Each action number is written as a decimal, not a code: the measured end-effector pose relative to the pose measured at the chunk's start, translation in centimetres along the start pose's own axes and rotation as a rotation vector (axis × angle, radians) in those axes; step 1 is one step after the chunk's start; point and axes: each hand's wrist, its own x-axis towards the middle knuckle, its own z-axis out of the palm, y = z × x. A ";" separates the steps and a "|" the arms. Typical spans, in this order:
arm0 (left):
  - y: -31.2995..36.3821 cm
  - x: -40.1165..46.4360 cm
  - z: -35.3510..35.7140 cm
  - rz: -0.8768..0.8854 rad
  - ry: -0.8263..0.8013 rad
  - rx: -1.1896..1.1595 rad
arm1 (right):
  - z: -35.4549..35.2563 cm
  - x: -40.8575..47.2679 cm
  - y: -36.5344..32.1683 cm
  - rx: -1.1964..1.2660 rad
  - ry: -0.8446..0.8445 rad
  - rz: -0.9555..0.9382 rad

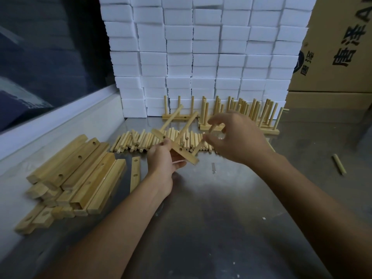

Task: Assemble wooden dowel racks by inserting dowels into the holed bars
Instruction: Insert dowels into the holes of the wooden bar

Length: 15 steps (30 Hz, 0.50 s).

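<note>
Head view: person at steel table [201, 228].
Left hand [164, 161]: fingers curled round holed bar [182, 151], two dowels already standing in it.
Right hand [237, 135]: fingertips pinch third dowel [203, 140], lower end beside bar's near end.
Beyond fingers: loose dowels [145, 140], finished racks [239, 115].
Left of fingers: bar stack [74, 176].

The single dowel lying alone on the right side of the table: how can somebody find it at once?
Start at the cardboard box on the right and come down onto the steel table. The lone dowel lies there, far from the dowel pile, with nothing touching it.
</note>
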 end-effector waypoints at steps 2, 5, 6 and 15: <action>0.0 -0.1 0.0 0.006 -0.015 0.009 | 0.1 -0.1 0.1 0.010 0.125 0.038; 0.0 -0.1 0.0 0.008 -0.032 0.028 | 0.3 -0.4 -0.5 0.067 0.231 0.028; 0.0 -0.1 0.0 0.009 -0.036 0.034 | 0.6 -0.5 -0.8 0.116 0.199 0.018; 0.0 -0.3 -0.2 0.026 -0.115 0.052 | 4.4 -2.1 -2.2 0.020 -0.005 -0.129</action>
